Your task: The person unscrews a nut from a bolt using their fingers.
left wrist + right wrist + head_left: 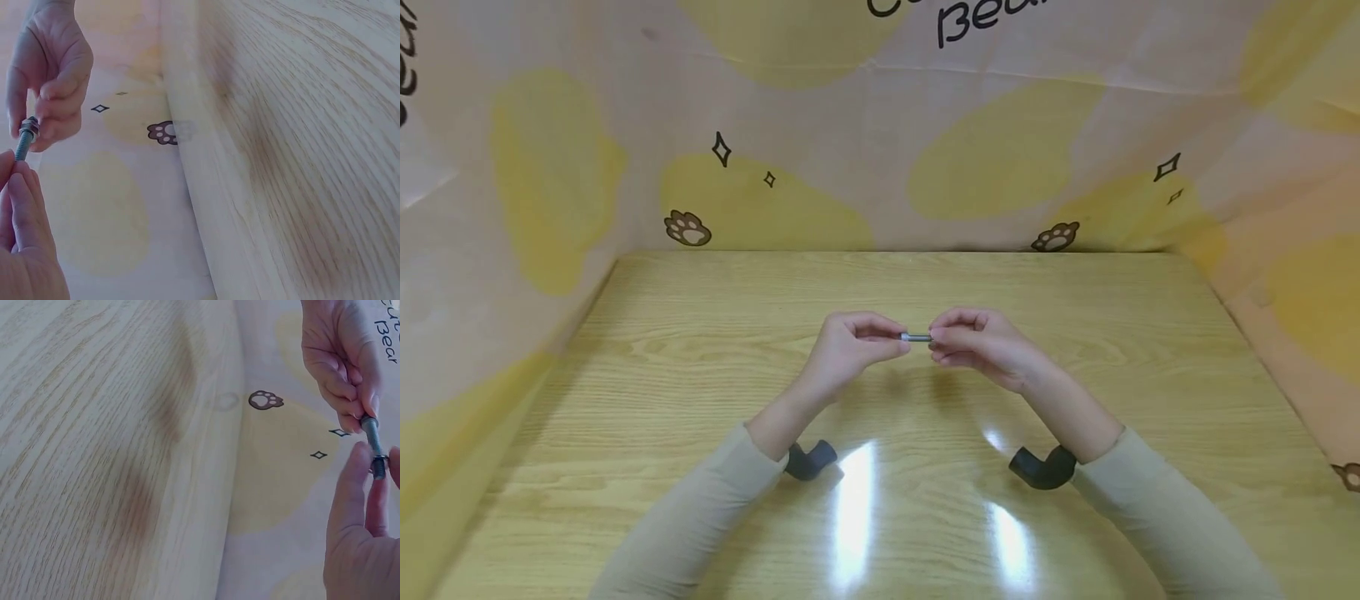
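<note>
A metal bolt [916,337] is held level above the table between both hands. My left hand [842,350] pinches its head end between thumb and fingers. At the other end, my right hand [985,343] has thumb and fingertips around a nut [29,127] on the thread. Seen from the right wrist, the bolt shank [372,432] runs down from the left fingertips, and the nut sits near the shank's tip. The bolt's head is mostly covered by the left fingers.
Below the hands lies a light wood-grain table [700,375]. A printed cloth [880,150] with yellow patches and paw prints rises behind it and at both sides. A dark curved piece [811,460] shows by the left wrist, and a similar piece [1043,468] by the right.
</note>
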{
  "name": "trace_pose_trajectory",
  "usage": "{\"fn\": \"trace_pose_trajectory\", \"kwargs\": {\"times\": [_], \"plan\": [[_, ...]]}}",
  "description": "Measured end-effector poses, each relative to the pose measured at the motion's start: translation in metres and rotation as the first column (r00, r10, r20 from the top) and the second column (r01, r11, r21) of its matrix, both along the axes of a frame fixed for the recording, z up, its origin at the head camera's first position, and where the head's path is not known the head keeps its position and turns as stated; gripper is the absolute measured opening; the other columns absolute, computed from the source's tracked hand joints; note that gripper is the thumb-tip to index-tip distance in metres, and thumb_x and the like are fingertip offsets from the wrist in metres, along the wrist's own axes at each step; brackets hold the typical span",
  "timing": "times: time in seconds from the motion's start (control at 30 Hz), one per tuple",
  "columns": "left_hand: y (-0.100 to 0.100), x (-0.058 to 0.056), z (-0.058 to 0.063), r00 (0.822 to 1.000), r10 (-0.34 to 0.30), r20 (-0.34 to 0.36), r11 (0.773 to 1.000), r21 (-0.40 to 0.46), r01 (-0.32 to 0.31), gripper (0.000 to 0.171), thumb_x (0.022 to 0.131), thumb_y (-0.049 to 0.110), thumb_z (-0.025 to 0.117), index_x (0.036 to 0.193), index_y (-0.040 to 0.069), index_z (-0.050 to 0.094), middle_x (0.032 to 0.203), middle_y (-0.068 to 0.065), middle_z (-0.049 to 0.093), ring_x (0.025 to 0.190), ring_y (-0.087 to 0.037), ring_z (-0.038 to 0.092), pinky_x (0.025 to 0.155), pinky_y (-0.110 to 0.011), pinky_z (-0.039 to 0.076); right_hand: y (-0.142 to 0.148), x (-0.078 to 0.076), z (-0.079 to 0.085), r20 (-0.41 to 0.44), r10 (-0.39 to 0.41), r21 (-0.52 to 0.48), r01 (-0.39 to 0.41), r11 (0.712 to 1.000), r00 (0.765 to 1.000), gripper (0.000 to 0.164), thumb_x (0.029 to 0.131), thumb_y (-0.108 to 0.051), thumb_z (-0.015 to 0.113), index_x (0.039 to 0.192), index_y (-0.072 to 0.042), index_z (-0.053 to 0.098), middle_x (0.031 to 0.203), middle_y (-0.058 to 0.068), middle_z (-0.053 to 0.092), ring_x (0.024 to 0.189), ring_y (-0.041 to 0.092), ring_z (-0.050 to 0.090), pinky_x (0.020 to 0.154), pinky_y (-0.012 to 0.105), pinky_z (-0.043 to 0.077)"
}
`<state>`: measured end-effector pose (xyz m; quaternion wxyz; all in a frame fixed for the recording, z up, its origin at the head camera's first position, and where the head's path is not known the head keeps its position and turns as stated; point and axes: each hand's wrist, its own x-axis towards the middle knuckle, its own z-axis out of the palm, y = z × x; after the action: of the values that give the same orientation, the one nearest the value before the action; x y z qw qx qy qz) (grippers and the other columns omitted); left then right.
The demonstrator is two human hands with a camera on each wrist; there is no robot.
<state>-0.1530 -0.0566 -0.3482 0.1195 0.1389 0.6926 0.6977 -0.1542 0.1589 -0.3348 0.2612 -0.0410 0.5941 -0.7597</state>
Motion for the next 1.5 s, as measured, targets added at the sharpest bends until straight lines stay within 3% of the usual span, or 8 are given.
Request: {"fn": "trace_pose_trajectory", "kwargs": {"times": [0.13,0.33,0.57,0.67,0.83,1.13,1.33,1.5], "plan": [[-0.0018,-0.0005,-0.0013,1.000,0.008,0.009,1.000,0.001,-0.008,0.020,0.077,-0.001,0.073,0.096,-0.008,0.067,0.092,-0.013,0.068,0.082,-0.020,0.067,0.081,-0.034,0.053,0.0001,-0.0006,-0.0003,-0.034,0.004,-0.006,-0.004,1.000,0.999,0.021,0.088,0.009,0.051,0.091,-0.009,0.063,0.085,0.004,0.065,0.078,0.016,0.066,0.077,0.030,0.054],[-0.0006,-0.0011,-0.0026,1.000,0.001,0.018,1.000,0.026,-0.002,0.023,0.077,-0.002,0.072,0.097,-0.010,0.065,0.092,-0.013,0.068,0.080,-0.018,0.067,0.081,-0.034,0.053,-0.0018,-0.0001,0.0015,0.055,-0.021,0.022,0.020,1.000,0.998,0.014,0.095,-0.007,0.052,0.088,-0.007,0.064,0.074,0.006,0.066,0.062,0.013,0.065,0.063,0.023,0.055],[-0.0010,-0.0005,-0.0016,1.000,0.013,0.025,1.000,0.025,-0.013,0.021,0.077,-0.001,0.073,0.095,-0.009,0.066,0.090,-0.011,0.068,0.080,-0.018,0.066,0.080,-0.034,0.053,-0.0016,-0.0007,0.0003,-0.028,-0.010,-0.008,0.010,1.000,1.000,0.023,0.088,0.010,0.050,0.089,-0.009,0.064,0.085,0.004,0.065,0.077,0.015,0.066,0.075,0.027,0.054],[-0.0014,-0.0007,-0.0024,1.000,0.010,0.022,1.000,0.030,-0.010,0.021,0.077,-0.002,0.072,0.096,-0.010,0.066,0.090,-0.011,0.068,0.079,-0.018,0.066,0.080,-0.034,0.053,-0.0010,-0.0009,0.0000,-0.014,-0.016,-0.008,0.016,1.000,1.000,0.019,0.091,0.005,0.051,0.091,-0.009,0.064,0.085,0.004,0.065,0.076,0.015,0.066,0.075,0.028,0.055],[-0.0018,-0.0004,-0.0045,1.000,0.003,0.014,0.999,0.036,-0.004,0.021,0.078,-0.003,0.072,0.096,-0.010,0.065,0.091,-0.012,0.068,0.080,-0.018,0.066,0.080,-0.034,0.054,-0.0031,0.0005,-0.0003,0.066,-0.013,0.001,0.013,1.000,0.998,0.017,0.095,-0.006,0.051,0.086,-0.007,0.066,0.072,0.006,0.067,0.060,0.013,0.065,0.062,0.023,0.055],[-0.0012,-0.0019,-0.0051,1.000,0.014,0.023,1.000,0.015,-0.014,0.021,0.077,0.000,0.073,0.096,-0.009,0.066,0.091,-0.012,0.068,0.081,-0.019,0.067,0.080,-0.034,0.053,-0.0009,-0.0003,-0.0012,-0.017,0.003,-0.023,-0.003,1.000,1.000,0.024,0.088,0.010,0.051,0.089,-0.009,0.065,0.083,0.005,0.065,0.076,0.016,0.066,0.076,0.028,0.054],[-0.0013,-0.0015,-0.0061,1.000,0.009,0.001,1.000,0.017,-0.009,0.022,0.077,-0.001,0.073,0.096,-0.010,0.066,0.091,-0.013,0.068,0.081,-0.019,0.067,0.080,-0.034,0.054,-0.0023,0.0012,-0.0004,0.052,-0.009,-0.005,0.009,1.000,0.999,0.017,0.095,-0.005,0.050,0.088,-0.006,0.065,0.074,0.007,0.067,0.063,0.014,0.066,0.065,0.024,0.055],[0.0000,-0.0027,-0.0054,1.000,0.019,0.012,1.000,0.006,-0.019,0.020,0.077,0.000,0.074,0.095,-0.007,0.067,0.092,-0.013,0.069,0.082,-0.021,0.067,0.080,-0.034,0.054,-0.0011,-0.0003,-0.0016,0.024,-0.003,-0.017,0.004,1.000,1.000,0.020,0.092,0.003,0.051,0.085,-0.007,0.066,0.075,0.006,0.067,0.067,0.013,0.066,0.067,0.024,0.055]]}}
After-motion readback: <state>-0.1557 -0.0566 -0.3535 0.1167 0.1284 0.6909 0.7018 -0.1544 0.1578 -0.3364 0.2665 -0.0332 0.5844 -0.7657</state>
